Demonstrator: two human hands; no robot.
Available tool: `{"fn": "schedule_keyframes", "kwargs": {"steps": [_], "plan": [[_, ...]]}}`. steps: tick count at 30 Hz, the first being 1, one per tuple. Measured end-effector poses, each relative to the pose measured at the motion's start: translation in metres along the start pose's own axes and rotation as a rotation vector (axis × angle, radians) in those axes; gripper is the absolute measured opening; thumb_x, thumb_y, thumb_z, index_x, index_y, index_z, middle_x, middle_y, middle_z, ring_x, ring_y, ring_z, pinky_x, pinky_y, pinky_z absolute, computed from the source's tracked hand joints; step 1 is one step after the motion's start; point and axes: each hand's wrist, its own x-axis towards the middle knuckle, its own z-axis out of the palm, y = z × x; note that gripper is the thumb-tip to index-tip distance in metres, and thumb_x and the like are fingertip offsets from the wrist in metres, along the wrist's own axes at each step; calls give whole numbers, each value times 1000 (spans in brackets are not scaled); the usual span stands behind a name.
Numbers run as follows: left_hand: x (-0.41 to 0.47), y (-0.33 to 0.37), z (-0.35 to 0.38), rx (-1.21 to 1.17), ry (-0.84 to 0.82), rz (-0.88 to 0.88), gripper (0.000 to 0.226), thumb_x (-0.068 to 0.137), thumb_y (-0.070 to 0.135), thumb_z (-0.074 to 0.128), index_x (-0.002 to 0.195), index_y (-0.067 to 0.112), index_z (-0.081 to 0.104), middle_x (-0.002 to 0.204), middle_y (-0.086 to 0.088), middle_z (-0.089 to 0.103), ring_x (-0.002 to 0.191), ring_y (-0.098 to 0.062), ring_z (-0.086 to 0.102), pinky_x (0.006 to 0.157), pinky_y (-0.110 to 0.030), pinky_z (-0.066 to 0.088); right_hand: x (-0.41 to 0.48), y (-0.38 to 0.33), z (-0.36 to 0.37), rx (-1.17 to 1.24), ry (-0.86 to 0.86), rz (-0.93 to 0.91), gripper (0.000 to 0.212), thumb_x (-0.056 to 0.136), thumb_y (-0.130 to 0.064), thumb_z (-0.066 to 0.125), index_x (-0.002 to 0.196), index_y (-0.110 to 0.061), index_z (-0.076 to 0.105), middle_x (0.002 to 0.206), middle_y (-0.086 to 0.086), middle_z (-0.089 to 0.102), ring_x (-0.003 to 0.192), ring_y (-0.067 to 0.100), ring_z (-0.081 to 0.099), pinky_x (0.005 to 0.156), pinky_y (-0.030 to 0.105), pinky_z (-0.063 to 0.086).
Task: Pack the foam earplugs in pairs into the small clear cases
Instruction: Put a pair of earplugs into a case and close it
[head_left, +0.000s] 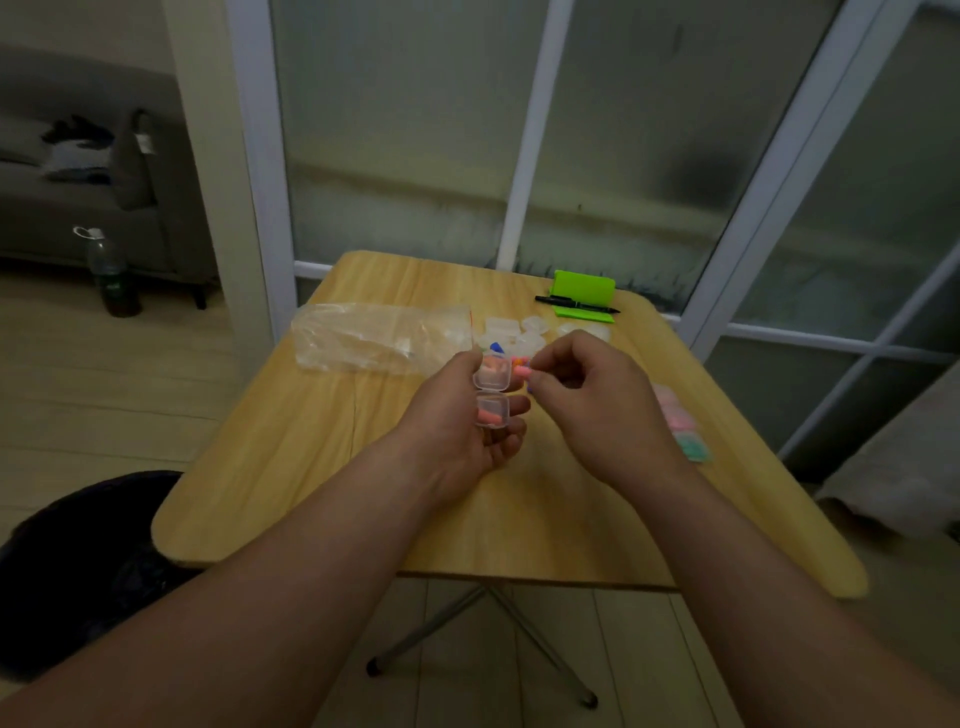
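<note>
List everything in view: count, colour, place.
table: 1, light wood, under everything
open case: 1, clear, in left hand
packed earplug: 1, pink, inside open case
held earplug: 1, pink, in right hand
empty cases: several, clear, beyond hands
loose earplug: 1, blue, among empty cases
filled cases: several, pink and green, beside right wrist
bag: 1, clear, table's far left
box: 1, green, far edge
pen: 1, black, before box
bottle: 1, dark, floor left
sofa: 1, grey, far left
left hand: holds open case
right hand: pinches held earplug

Black pen (576, 304) touches a green stand (584, 285) (far table (311, 467) edge); bottle (111, 275) stands on floor
</note>
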Motion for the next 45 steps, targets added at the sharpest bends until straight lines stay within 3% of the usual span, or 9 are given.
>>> {"fn": "schedule_keyframes", "kwargs": {"steps": [7, 11, 18, 22, 29, 33, 37, 42, 45], "plan": [[-3, -4, 2, -25, -77, -15, 51, 106, 45, 35, 136, 20, 67, 81, 2, 64, 60, -9, 50, 63, -27, 46, -11, -6, 9, 14, -80, -5, 7, 87, -25, 85, 90, -28, 79, 93, -6, 55, 79, -6, 54, 67, 7, 37], [-5, 0, 1, -54, -93, -30, 46, 106, 45, 33, 129, 21, 65, 71, 4, 58, 55, -7, 48, 62, -26, 45, -10, -5, 12, -41, -85, 9, 8, 85, -32, 85, 87, -30, 77, 92, -7, 55, 79, -1, 54, 67, 14, 37], [-6, 2, -1, -82, -84, -49, 59, 110, 48, 29, 147, 12, 58, 51, 4, 57, 38, -6, 51, 63, -27, 42, -7, -5, 17, -11, -91, 25, 10, 86, -30, 84, 87, -37, 77, 92, -5, 55, 79, 0, 55, 64, 11, 34], [-6, 5, -3, -76, -82, -50, 60, 110, 49, 27, 146, 12, 58, 49, 4, 57, 36, -6, 52, 63, -28, 41, -7, -4, 18, 16, -120, 9, 17, 87, -32, 83, 87, -46, 74, 93, -4, 56, 82, 2, 56, 69, 18, 38], [-3, 6, -6, -13, -118, -50, 45, 106, 46, 33, 123, 18, 63, 67, 0, 49, 55, -12, 44, 59, -27, 40, -1, 4, 16, 126, -57, 36, 7, 99, -26, 70, 105, -27, 73, 96, 1, 71, 90, 15, 69, 79, 36, 56], [-4, 4, -4, 16, -171, -75, 51, 106, 54, 31, 124, 18, 62, 71, 0, 45, 55, -13, 43, 61, -28, 37, 0, 2, 12, 85, -95, 45, 28, 105, -29, 62, 132, -27, 69, 118, -10, 67, 105, 1, 61, 85, 19, 48], [-1, 5, -6, -5, -148, -89, 69, 106, 60, 27, 142, 10, 59, 67, 0, 51, 55, -14, 46, 60, -28, 42, -5, 0, 10, 58, -132, -39, 23, 104, -31, 62, 123, -30, 75, 114, -13, 67, 104, -2, 60, 81, 8, 41], [1, 11, -11, -107, -167, -97, 70, 106, 60, 31, 146, 8, 56, 80, -5, 56, 62, -15, 52, 70, -30, 42, -16, -4, 10, -73, -240, -158, 18, 94, -40, 76, 112, -36, 73, 110, -16, 68, 110, 3, 57, 90, 24, 47], [4, 9, -12, -110, -173, -88, 63, 103, 45, 39, 147, 3, 53, 92, -11, 57, 71, -20, 53, 72, -31, 42, -17, -6, 10, -148, -263, -177, 19, 93, -35, 78, 107, -36, 65, 104, -16, 65, 100, -1, 57, 76, 13, 45]]}}
